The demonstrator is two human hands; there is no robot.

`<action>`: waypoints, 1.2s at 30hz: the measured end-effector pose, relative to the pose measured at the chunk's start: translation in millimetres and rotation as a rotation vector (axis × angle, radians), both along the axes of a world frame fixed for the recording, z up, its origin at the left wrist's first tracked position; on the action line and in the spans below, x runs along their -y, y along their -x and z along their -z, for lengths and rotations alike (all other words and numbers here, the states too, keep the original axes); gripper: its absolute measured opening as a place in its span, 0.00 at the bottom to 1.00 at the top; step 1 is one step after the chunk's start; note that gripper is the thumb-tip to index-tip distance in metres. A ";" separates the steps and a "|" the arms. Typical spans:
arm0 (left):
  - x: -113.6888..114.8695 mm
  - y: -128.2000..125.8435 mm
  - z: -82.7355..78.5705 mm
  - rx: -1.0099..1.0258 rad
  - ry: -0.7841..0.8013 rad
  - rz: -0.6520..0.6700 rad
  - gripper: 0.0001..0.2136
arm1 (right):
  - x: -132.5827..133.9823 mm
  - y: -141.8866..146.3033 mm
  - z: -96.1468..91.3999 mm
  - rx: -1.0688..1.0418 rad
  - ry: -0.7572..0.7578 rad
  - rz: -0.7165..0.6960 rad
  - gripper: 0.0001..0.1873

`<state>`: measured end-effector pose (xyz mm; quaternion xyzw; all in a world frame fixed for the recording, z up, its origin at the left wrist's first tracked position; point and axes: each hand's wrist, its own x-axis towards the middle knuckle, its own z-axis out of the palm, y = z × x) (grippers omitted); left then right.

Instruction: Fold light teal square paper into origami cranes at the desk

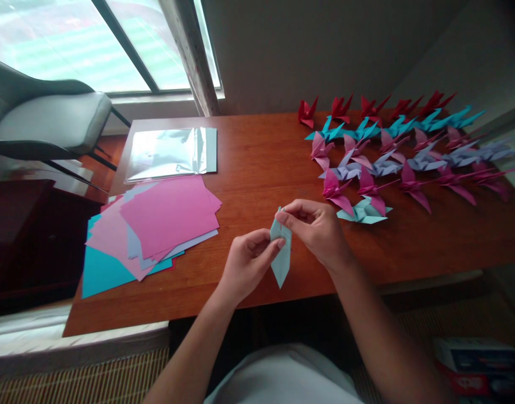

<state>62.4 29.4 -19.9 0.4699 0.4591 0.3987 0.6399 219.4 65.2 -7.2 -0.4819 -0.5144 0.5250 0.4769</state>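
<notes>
Between both hands is a pale mint-green piece of folded paper (pixel 282 259), long and narrow, its lower end coming to a point. My left hand (pixel 252 259) pinches its left side, thumb across the front. At the top end, my right hand (pixel 314 224) pinches the paper between thumb and fingers. The paper is held up over the front part of the wooden table. Just right of my right hand sits a mint-green origami crane (pixel 365 211). Behind it stand rows of cranes: magenta (pixel 335 188), lavender (pixel 386 164), pink (pixel 322 150), turquoise (pixel 364 130) and red (pixel 340 109).
Fanned sheets of coloured paper (pixel 171 216) lie on the left of the table (pixel 257 151), with a shiny clear packet (pixel 171 151) behind them. A grey chair (pixel 50 120) stands by the window at far left. Boxes (pixel 478 365) are low at the right.
</notes>
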 end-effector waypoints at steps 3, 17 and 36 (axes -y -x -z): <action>-1.1 -0.2 0.5 0.015 0.030 0.035 0.13 | -2.2 1.2 -4.2 0.015 -0.064 0.086 0.13; 0.3 2.0 0.1 0.056 0.029 -0.025 0.16 | 1.1 4.4 -4.4 0.085 0.020 -0.062 0.18; 3.5 -0.4 -1.2 0.061 0.033 -0.044 0.13 | -5.0 7.8 -5.3 0.028 -0.163 0.292 0.15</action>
